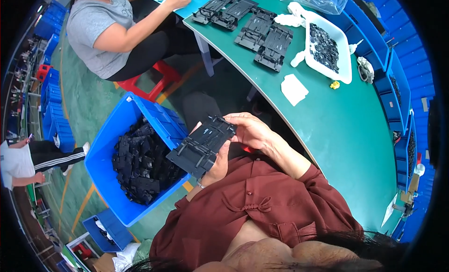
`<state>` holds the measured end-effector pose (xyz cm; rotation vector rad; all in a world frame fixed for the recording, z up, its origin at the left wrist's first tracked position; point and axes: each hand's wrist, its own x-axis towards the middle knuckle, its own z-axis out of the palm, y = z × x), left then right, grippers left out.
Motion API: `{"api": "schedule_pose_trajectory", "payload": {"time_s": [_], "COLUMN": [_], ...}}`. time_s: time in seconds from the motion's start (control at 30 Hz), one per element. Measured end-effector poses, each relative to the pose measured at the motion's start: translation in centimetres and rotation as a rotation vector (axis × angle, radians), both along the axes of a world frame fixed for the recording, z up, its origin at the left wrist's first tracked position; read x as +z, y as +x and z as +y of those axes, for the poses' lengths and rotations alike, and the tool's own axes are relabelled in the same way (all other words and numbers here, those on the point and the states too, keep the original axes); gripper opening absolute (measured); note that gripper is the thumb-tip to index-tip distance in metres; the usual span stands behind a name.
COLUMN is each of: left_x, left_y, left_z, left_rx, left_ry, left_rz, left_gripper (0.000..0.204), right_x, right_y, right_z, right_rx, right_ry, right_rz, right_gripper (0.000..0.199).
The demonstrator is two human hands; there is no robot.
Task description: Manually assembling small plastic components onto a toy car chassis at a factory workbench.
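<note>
A black moulded plastic chassis-like part (pixel 202 146) is held in front of my body, tilted, above the gap between the blue crate and the table. My left hand (pixel 219 168) is closed around its lower side, with the palm and most fingers hidden beneath it. At the part's upper right end, my right hand (pixel 251 132) grips the edge with bent fingers. To the left stands a large blue crate (pixel 106 148), holding a heap of similar black plastic parts (pixel 142 162). Several matching black parts (pixel 272 45) lie in a row on the green table (pixel 346 146).
A white tray (pixel 347 68) of small black pieces sits on the table beside white paper (pixel 294 89) and a yellow bit (pixel 335 85). Blue bins (pixel 397 96) line the far right edge. A co-worker (pixel 105 36) sits on a red stool (pixel 156 80); another person (pixel 42 157) stands left.
</note>
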<state>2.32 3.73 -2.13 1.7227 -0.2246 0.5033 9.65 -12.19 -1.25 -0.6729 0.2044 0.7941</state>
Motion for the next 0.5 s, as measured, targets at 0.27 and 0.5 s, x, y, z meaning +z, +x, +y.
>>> {"api": "schedule_pose_trajectory", "payload": {"time_s": [0.27, 0.5], "left_x": [1.3, -0.2], "left_y": [0.8, 1.3], "left_z": [0.6, 5.0], "left_rx": [0.124, -0.7], "left_ry": [0.257, -1.467], "left_rz": [0.01, 0.973], "left_gripper": [0.051, 0.071], "right_x": [-0.2, -1.0], "right_y": [0.9, 2.1], "right_z": [0.0, -0.5], "right_rx": [-0.02, 0.023], "right_ry": [-0.016, -0.102], "right_rz": [-0.019, -0.183], "right_gripper": [0.022, 0.021]}}
